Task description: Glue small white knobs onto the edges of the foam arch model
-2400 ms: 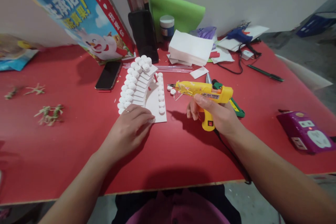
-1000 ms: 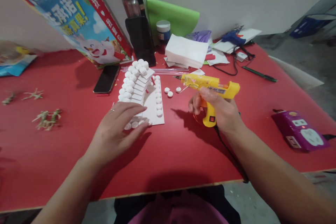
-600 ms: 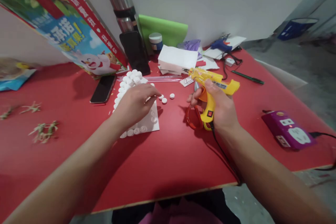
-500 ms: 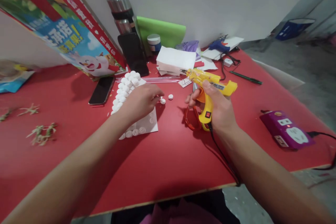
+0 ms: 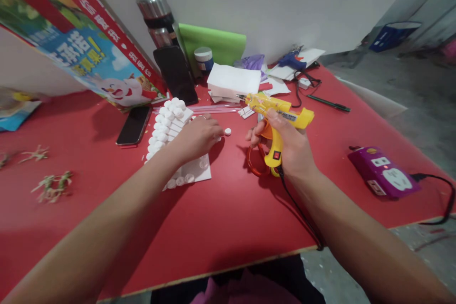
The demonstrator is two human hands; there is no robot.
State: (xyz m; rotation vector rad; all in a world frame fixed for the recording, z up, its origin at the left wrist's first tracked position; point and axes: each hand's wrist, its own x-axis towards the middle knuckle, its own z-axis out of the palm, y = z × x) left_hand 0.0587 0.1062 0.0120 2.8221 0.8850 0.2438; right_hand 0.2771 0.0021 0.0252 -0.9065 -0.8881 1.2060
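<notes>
While the right hand (image 5: 290, 141) clasps a glue gun (image 5: 266, 103), the left hand (image 5: 198, 136) curls halfway, grasp unclear.

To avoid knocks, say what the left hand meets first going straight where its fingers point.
The left hand would likely meet the white disc at its fingertips, perhaps already touched; the loose disc lies just beyond. Depth is unclear.
</notes>
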